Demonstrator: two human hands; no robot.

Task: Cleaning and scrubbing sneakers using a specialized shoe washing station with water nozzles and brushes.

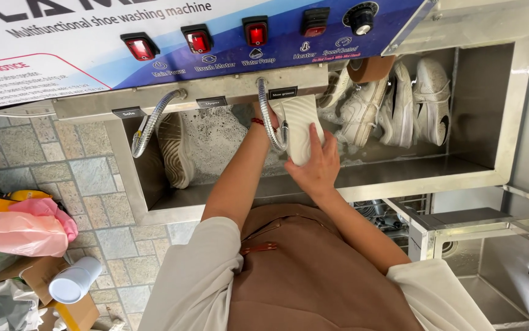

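Observation:
My right hand [315, 164] grips a white shoe [301, 119], sole toward me, and holds it upright under the machine's front panel, above the soapy steel trough [387, 178]. My left hand [264, 121], with a red band at the wrist, reaches in beside the shoe. Its fingers are hidden behind the panel's edge and a flexible metal hose [269, 125] that hangs just left of the shoe.
A beige-soled shoe [175, 150] leans at the trough's left by a second hose [151, 119]. Several white sneakers [399, 104] stand at the right under a brown roller [370, 68]. Red switches [255, 32] line the panel. Pink bag [25, 230], white cup [74, 280] and a steel sink [497, 270] lie below.

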